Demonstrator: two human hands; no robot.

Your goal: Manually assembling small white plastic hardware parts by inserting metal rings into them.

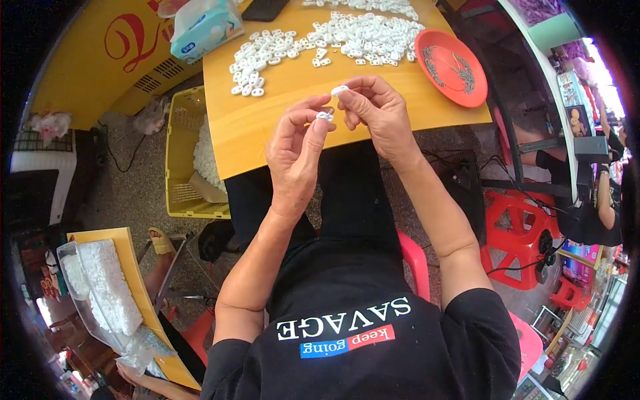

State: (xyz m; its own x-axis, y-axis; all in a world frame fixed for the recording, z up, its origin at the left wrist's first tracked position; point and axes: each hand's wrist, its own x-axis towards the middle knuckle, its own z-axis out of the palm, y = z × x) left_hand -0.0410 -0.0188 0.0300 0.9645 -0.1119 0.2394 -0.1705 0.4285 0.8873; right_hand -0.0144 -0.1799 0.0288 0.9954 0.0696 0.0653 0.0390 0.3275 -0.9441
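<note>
Left hand (pixel 293 150): grip pinched a small white piece (pixel 324 116), thumb against fingers. Right hand (pixel 380 110): grip pinched another white piece (pixel 340 90), near the first at 1 o'clock. Both were over the counter (pixel 250 130). From the hands, loose white pieces (pixel 363 41) lay around 12, a red dish (pixel 470 99) of thin metal parts (pixel 465 75) at 2.

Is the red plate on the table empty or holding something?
Holding something: small grey pieces lie in the red plate, though it isn't full; bare red surface shows around them.
</note>
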